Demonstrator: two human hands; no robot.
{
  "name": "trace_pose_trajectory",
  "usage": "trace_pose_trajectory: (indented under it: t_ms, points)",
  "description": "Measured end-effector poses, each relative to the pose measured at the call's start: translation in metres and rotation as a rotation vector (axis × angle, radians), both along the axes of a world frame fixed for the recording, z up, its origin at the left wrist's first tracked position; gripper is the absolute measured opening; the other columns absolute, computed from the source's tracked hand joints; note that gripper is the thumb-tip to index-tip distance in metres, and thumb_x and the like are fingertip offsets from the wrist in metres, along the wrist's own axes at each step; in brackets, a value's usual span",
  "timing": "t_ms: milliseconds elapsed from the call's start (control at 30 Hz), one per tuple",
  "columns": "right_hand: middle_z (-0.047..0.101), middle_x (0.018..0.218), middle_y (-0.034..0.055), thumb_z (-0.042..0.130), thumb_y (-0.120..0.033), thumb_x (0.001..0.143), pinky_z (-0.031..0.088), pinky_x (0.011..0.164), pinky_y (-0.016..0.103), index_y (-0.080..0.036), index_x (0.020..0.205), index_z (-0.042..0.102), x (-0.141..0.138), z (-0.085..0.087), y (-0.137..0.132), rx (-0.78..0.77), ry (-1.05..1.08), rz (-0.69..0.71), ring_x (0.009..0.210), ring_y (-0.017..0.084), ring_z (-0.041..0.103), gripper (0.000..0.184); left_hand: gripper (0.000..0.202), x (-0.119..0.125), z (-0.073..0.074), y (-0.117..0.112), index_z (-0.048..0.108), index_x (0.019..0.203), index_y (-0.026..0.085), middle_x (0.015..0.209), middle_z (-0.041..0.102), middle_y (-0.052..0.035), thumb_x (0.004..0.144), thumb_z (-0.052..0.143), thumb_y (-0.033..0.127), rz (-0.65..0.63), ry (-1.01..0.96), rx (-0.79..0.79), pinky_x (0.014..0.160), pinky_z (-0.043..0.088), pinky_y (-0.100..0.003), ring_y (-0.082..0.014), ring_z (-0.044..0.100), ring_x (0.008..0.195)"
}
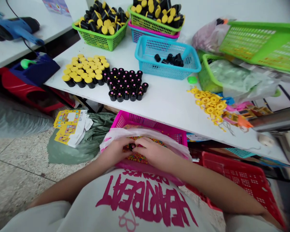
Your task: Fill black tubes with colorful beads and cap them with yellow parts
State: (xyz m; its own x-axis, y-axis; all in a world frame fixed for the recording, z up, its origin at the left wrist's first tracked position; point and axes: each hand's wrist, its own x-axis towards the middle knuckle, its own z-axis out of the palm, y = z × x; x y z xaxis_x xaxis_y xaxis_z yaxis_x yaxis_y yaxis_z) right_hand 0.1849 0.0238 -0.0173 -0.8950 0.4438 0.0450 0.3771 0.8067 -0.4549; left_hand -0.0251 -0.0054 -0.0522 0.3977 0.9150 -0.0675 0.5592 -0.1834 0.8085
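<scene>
Head view. Left hand [113, 152] and right hand [154, 154]: both curled inward, fingers half closed, meeting over a small dark tube [132, 147]; which hand has hold of it is hard to make out. Directly beneath, multicoloured beads [138, 157], partly hidden by the hands, lie in a white plastic bag [118, 133] lining a magenta basket [147, 120]. Nearest the camera, a white T-shirt [145, 203] with pink lettering, cut off by the frame. Lower right, a red basket [241, 180], also cut off. On the floor, printed yellow cards [67, 127] and a green sack [87, 138].

On the bench [164, 100]: black tubes with yellow caps [84, 72] in rows, black tubes with dotted tops [125, 84], a blue basket [168, 56] holding black tubes, loose yellow rings [209, 106], and a green basket [101, 32] of capped tubes. At the right edge, a blurred grey tube [275, 119], hard to make out. Far left, a blue heat gun [16, 29].
</scene>
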Motion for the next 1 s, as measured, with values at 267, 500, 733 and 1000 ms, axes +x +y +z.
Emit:
trace_pose_trajectory:
  t_ms: [267, 500, 733, 1000]
  points:
    - [0.059, 0.124, 0.0103, 0.049, -0.001, 0.085, 0.045, 0.104, 0.035, -0.016, 0.114, 0.066, 0.004, -0.006, -0.002, -0.164, 0.092, -0.053, 0.12, 0.023, 0.053, 0.036, 0.03, 0.0, -0.004, -0.002, 0.069, 0.109, 0.019, 0.108, 0.074, -0.0053, 0.08, 0.068, 0.015, -0.014, -0.048, 0.071, 0.091, 0.052, -0.034, -0.0206, 0.068, 0.1]
    - [0.063, 0.12, 0.0086, 0.046, 0.0, 0.084, 0.045, 0.1, 0.036, -0.02, 0.113, 0.066, 0.023, 0.004, -0.006, -0.235, 0.083, -0.19, 0.115, 0.02, 0.055, 0.041, 0.031, -0.004, 0.01, -0.005, 0.069, 0.111, 0.02, 0.11, 0.074, -0.005, 0.081, 0.072, 0.028, 0.024, -0.062, 0.117, 0.094, 0.053, -0.033, -0.02, 0.069, 0.101]
    - [0.071, 0.093, 0.0109, 0.048, -0.015, 0.087, 0.047, 0.073, 0.031, -0.017, 0.095, 0.067, 0.033, -0.031, -0.031, -0.36, -0.386, -0.439, 0.086, 0.023, 0.066, 0.021, 0.037, -0.051, 0.045, 0.048, 0.07, 0.112, 0.021, 0.109, 0.071, -0.007, 0.082, 0.069, 0.042, 0.408, 0.044, 0.372, 0.087, 0.057, -0.033, -0.0191, 0.068, 0.092]
    - [0.07, 0.114, 0.0106, 0.058, -0.025, 0.083, 0.049, 0.083, 0.031, -0.02, 0.118, 0.064, 0.039, -0.032, -0.026, -0.373, -0.18, -0.522, 0.1, 0.025, 0.067, 0.036, 0.046, -0.015, 0.05, 0.108, 0.066, 0.118, 0.019, 0.107, 0.071, -0.0082, 0.081, 0.066, 0.046, 0.188, 0.062, 0.404, 0.084, 0.059, -0.036, -0.0188, 0.069, 0.084]
